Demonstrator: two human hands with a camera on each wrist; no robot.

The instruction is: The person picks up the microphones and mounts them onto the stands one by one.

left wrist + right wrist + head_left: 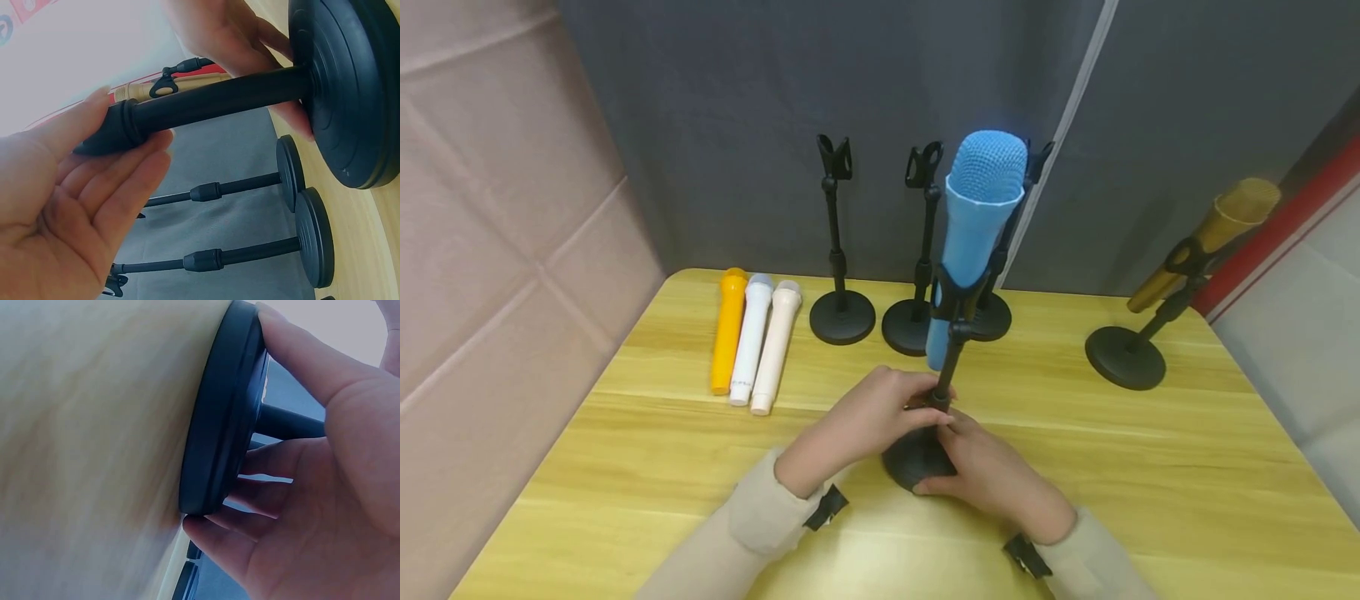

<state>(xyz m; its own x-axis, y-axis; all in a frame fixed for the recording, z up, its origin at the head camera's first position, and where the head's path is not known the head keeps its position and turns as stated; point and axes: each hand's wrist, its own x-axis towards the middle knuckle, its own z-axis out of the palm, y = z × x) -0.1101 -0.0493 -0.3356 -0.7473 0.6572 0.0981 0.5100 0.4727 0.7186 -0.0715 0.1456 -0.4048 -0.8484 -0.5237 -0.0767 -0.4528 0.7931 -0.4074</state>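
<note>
A blue microphone (970, 237) sits in the clip of a black desktop stand, leaning with its mesh head up. My left hand (872, 417) holds that stand's pole at the thick collar (119, 128), thumb on one side and fingers on the other. Lower down, my right hand (996, 475) grips the round base (917, 458). In the right wrist view, its thumb lies at one edge of the base (219, 419) and its fingers reach around the far side, close over the wooden table (94, 437).
Three black stands with unfilled clips, a left one (842, 318), a middle one (904, 329) and a right one (994, 321), line the back edge. Orange (727, 337), white (750, 346) and cream (776, 350) microphones lie at left. A gold microphone (1213, 229) tilts in a stand (1125, 358) at right.
</note>
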